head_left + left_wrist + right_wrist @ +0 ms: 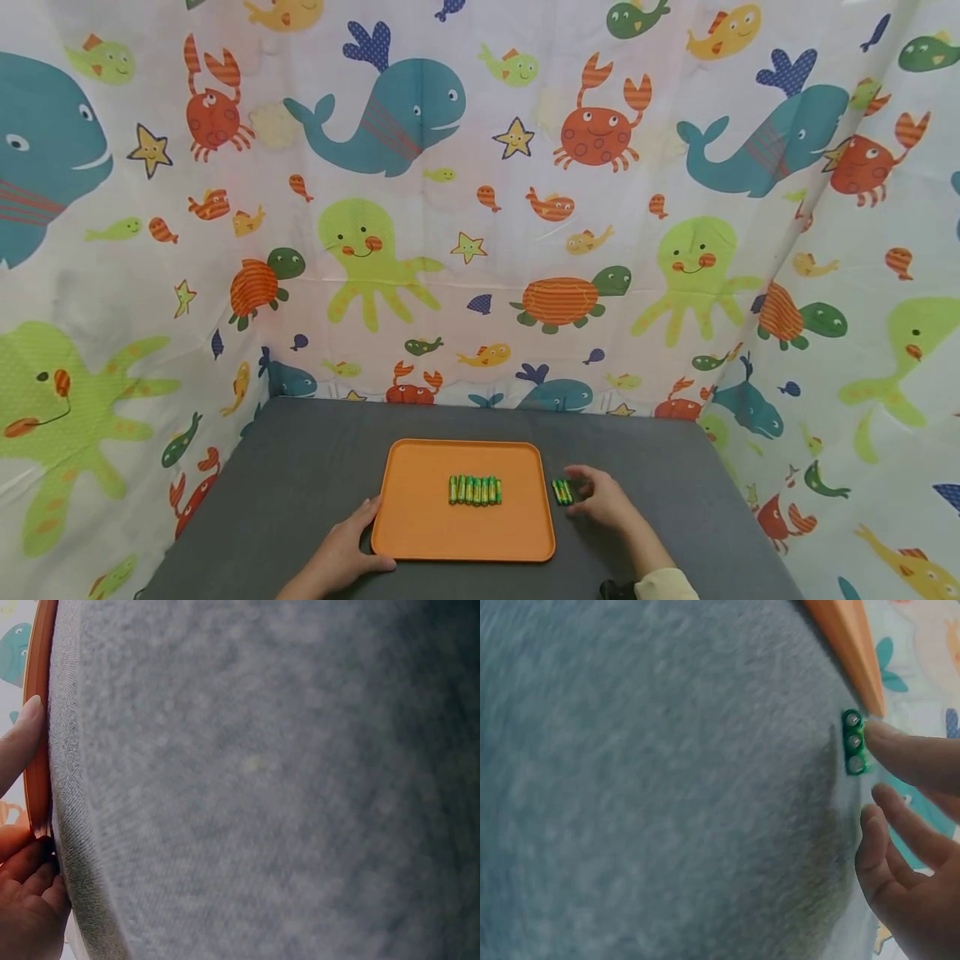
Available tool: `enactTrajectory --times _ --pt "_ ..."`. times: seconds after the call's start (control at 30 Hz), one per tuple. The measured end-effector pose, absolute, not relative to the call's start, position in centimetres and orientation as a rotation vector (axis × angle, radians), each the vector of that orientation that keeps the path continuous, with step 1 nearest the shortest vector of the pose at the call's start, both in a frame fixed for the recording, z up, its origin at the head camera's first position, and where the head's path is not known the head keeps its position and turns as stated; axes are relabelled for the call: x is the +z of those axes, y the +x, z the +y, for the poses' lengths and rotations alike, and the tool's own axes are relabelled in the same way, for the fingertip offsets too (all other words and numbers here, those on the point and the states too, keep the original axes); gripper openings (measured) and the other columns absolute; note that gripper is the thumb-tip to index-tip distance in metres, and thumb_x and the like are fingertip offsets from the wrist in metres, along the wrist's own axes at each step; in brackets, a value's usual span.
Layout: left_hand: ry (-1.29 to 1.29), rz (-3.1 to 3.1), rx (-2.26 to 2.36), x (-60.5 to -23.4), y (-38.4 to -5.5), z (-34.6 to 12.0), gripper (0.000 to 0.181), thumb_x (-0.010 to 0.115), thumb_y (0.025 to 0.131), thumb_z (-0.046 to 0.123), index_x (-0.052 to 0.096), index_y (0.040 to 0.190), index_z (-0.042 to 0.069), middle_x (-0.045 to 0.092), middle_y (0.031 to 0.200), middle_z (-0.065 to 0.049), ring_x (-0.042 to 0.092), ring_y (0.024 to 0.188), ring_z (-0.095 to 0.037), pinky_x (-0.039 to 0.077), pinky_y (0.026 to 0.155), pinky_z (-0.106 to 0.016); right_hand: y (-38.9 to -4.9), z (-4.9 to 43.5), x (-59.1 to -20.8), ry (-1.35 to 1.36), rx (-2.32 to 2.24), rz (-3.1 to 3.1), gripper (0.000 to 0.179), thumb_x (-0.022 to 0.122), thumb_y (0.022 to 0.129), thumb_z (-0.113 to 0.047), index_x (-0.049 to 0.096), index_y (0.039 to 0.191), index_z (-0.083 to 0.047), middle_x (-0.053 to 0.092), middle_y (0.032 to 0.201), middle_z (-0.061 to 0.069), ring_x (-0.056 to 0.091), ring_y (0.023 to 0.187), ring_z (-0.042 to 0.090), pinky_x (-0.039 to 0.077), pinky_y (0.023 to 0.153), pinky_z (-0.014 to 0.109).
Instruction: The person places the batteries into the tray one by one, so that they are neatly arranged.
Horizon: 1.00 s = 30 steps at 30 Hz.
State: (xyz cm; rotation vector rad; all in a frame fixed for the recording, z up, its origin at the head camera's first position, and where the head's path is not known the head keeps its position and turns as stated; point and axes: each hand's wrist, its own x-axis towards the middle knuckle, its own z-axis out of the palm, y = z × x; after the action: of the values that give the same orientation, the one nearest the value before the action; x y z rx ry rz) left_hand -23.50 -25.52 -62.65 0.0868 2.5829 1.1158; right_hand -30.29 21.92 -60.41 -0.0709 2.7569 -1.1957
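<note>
An orange tray [465,533] lies on the grey table. My left hand [343,542] holds its near left corner, fingers along the left side and thumb at the front edge. In the left wrist view the thumb [26,735] and curled fingers meet the tray's rim [37,772]. Several green and yellow batteries [476,491] stand side by side in a row on the tray. Three more batteries [562,492] sit together on the table just right of it. Around their right side hovers my right hand [600,500], thumb and fingers apart; the right wrist view shows the battery ends [854,742] beside its fingertips.
Grey cloth covers the table [315,467]. A curtain [465,250] printed with sea animals stands behind it and along both sides. A dark band [617,590] and a pale sleeve [664,583] show at the right wrist.
</note>
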Motion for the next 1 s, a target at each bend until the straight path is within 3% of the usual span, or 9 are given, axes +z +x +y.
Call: enactTrajectory --times 0.63,0.83,1.0 --pt "0.117 2.586 1.128 -63.3 -23.6 -25.9 0.119 0.09 0.063 0.055 0.034 0.159 0.01 0.031 0.161 -0.027 0.03 0.144 -0.053 0.032 0.105 -0.072 -29.7 22.0 -61.4 -0.152 -1.055 2.84 0.049 0.086 0.073 0.002 0.074 0.119 -0.009 0.067 0.11 0.006 0.062 0.09 0.02 0.053 0.075 0.039" --pt "0.097 2.588 1.118 -63.2 -23.6 -25.7 0.12 0.091 0.063 0.055 0.035 0.159 0.01 0.031 0.16 -0.027 0.031 0.144 -0.053 0.031 0.106 -0.073 -29.5 22.5 -62.0 -0.084 -1.116 2.857 0.043 0.089 0.072 -0.001 0.074 0.112 -0.006 0.068 0.1 0.006 0.065 0.087 0.019 0.053 0.074 0.035" --pt "0.099 2.587 1.116 -63.2 -23.5 -25.8 0.118 0.091 0.065 0.053 0.034 0.159 0.01 0.031 0.161 -0.027 0.031 0.144 -0.054 0.03 0.105 -0.074 -29.3 22.9 -61.9 0.019 -1.274 2.771 0.047 0.087 0.074 0.0 0.071 0.118 -0.001 0.072 0.105 0.009 0.068 0.09 0.021 0.056 0.073 0.034"
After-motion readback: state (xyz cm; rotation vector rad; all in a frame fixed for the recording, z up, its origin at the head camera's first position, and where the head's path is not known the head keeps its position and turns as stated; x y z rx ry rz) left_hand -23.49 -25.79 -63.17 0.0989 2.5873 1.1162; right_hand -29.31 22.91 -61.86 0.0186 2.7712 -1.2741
